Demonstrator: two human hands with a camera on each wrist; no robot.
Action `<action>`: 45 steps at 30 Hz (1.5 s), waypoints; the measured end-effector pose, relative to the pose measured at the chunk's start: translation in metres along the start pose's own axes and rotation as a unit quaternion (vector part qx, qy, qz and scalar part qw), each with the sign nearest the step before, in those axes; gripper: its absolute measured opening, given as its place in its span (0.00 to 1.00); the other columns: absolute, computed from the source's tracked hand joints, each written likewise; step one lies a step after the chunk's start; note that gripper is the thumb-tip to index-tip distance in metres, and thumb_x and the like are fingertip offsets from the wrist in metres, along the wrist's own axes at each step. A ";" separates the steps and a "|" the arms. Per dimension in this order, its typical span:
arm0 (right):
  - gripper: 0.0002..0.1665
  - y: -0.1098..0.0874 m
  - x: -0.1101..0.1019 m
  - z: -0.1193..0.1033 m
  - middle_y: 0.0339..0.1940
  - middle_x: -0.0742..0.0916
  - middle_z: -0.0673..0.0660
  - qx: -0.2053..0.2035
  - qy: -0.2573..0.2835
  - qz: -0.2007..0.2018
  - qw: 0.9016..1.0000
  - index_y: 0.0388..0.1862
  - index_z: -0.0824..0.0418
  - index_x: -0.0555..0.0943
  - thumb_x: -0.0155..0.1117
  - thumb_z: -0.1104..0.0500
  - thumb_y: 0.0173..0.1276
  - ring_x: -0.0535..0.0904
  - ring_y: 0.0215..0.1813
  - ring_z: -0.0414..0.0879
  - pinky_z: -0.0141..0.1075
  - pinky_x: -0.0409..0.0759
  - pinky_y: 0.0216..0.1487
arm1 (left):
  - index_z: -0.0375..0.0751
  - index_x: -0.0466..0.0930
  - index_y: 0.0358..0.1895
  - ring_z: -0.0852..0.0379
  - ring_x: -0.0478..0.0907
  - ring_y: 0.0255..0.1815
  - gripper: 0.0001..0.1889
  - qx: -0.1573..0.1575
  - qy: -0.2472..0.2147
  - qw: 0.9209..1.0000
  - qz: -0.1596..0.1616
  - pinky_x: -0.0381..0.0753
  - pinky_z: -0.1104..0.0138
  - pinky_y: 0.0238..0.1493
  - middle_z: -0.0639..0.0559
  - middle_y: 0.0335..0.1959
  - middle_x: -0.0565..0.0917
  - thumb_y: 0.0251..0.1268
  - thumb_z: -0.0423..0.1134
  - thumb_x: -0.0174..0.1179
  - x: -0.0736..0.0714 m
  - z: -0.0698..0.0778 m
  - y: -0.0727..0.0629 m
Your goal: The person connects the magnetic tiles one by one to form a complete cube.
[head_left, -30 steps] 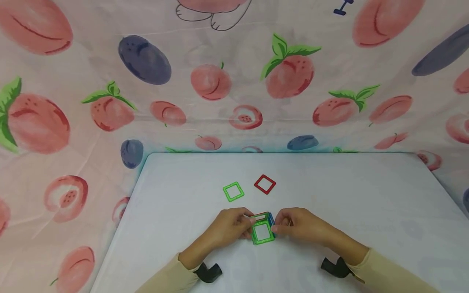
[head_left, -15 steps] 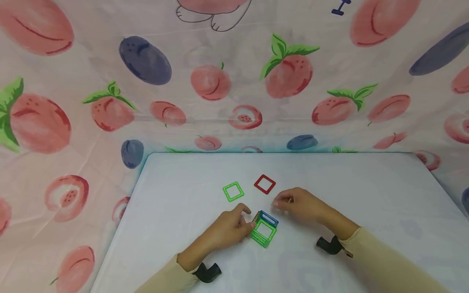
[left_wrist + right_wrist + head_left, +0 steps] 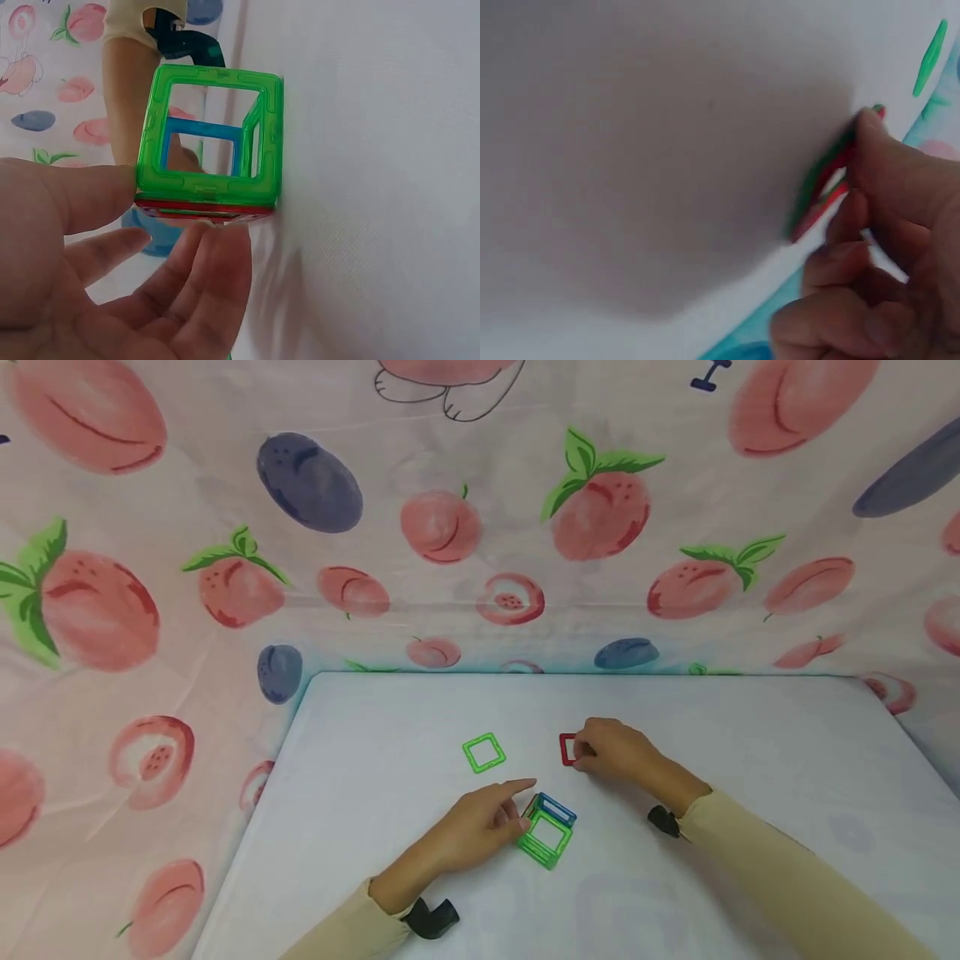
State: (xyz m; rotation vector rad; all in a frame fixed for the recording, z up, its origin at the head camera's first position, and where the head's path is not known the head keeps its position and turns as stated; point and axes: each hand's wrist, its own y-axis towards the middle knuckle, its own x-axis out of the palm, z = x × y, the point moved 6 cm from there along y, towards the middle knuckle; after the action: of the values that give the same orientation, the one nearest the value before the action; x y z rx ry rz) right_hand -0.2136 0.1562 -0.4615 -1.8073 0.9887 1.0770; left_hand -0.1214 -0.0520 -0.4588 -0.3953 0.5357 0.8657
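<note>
A small cube of square magnetic tiles (image 3: 537,852) stands on the table, with green, blue and red sides. My left hand (image 3: 476,831) holds it at its left side, the index finger stretched out past it. In the left wrist view, the thumb is at a corner of the green tile (image 3: 210,184) and the other fingertips are at the red side (image 3: 247,212). Farther back, my right hand (image 3: 617,752) pinches a red square magnetic tile (image 3: 564,750), partly hidden by its fingers. The right wrist view shows this red tile (image 3: 810,214) tilted between thumb and fingers.
A loose green square tile (image 3: 491,766) lies on the white table (image 3: 375,727), left of the red one and behind the cube. Beyond the table's back edge hangs a fruit-print cloth (image 3: 517,552). Dark wrist mounts (image 3: 431,920) stick out below the sleeves.
My right hand has left the cube, moved back across the table and taken hold of the red tile, which has turned. The cube has turned and its blue side shows more; the left index has straightened.
</note>
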 end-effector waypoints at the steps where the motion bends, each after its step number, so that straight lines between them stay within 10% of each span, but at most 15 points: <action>1: 0.08 -0.004 0.001 0.001 0.32 0.82 0.52 0.014 -0.014 -0.012 1.000 0.35 0.57 0.86 0.76 0.55 0.64 0.76 0.36 0.45 0.39 0.81 0.40 | 0.50 0.69 0.75 0.69 0.75 0.34 0.29 0.000 -0.003 1.000 -0.001 0.77 0.73 0.40 0.60 0.38 0.81 0.74 0.43 0.62 0.000 0.001 0.000; 6: 0.12 -0.032 0.009 0.001 0.28 0.81 0.53 0.065 -0.074 -0.042 0.994 0.36 0.62 0.86 0.73 0.53 0.68 0.75 0.32 0.46 0.39 0.81 0.35 | 0.49 0.70 0.74 0.67 0.79 0.34 0.28 -0.008 -0.036 0.999 -0.020 0.77 0.73 0.38 0.58 0.38 0.83 0.73 0.41 0.63 0.003 0.003 -0.001; 12: 0.14 -0.064 0.015 -0.005 0.21 0.77 0.51 0.066 0.112 -0.040 0.991 0.26 0.58 0.81 0.67 0.54 0.72 0.71 0.26 0.43 0.34 0.69 0.28 | 0.46 0.67 0.76 0.62 0.85 0.30 0.34 -0.039 -0.093 0.994 -0.045 0.79 0.72 0.39 0.60 0.32 0.84 0.69 0.44 0.67 0.008 0.004 -0.004; 16: 0.16 -0.080 0.020 -0.011 0.21 0.83 0.51 0.064 0.274 -0.092 0.955 0.29 0.61 0.82 0.62 0.54 0.75 0.73 0.25 0.42 0.32 0.67 0.25 | 0.49 0.66 0.76 0.62 0.86 0.31 0.36 -0.046 -0.104 0.992 -0.050 0.78 0.72 0.40 0.60 0.31 0.86 0.67 0.46 0.69 0.011 0.005 -0.005; 20: 0.16 -0.094 0.028 -0.019 0.31 0.90 0.60 0.070 0.411 -0.160 0.895 0.42 0.68 0.82 0.58 0.55 0.78 0.85 0.30 0.48 0.33 0.75 0.26 | 0.50 0.69 0.75 0.62 0.87 0.31 0.34 -0.041 -0.112 0.991 -0.055 0.78 0.73 0.39 0.60 0.31 0.86 0.67 0.45 0.70 0.013 0.007 -0.005; 23: 0.17 -0.098 0.031 -0.025 0.36 0.91 0.62 0.048 0.452 -0.176 0.873 0.47 0.71 0.80 0.56 0.56 0.79 0.89 0.38 0.53 0.34 0.82 0.31 | 0.49 0.69 0.74 0.62 0.87 0.31 0.34 -0.039 -0.117 0.991 -0.057 0.78 0.73 0.38 0.59 0.32 0.86 0.67 0.45 0.69 0.015 0.007 -0.005; 45: 0.14 -0.099 0.026 -0.044 0.32 0.90 0.58 0.041 0.410 -0.114 0.904 0.42 0.69 0.77 0.59 0.57 0.78 0.89 0.30 0.52 0.39 0.87 0.33 | 0.45 0.70 0.73 0.64 0.88 0.31 0.32 -0.019 -0.111 0.992 -0.064 0.79 0.75 0.40 0.61 0.32 0.85 0.67 0.44 0.69 0.014 0.009 -0.003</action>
State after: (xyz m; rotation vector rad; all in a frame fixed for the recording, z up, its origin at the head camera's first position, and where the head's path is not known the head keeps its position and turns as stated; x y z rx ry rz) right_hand -0.1036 0.1489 -0.4478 -2.2761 1.2128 0.0812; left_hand -0.1089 -0.0404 -0.4597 -0.3580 0.2851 0.7860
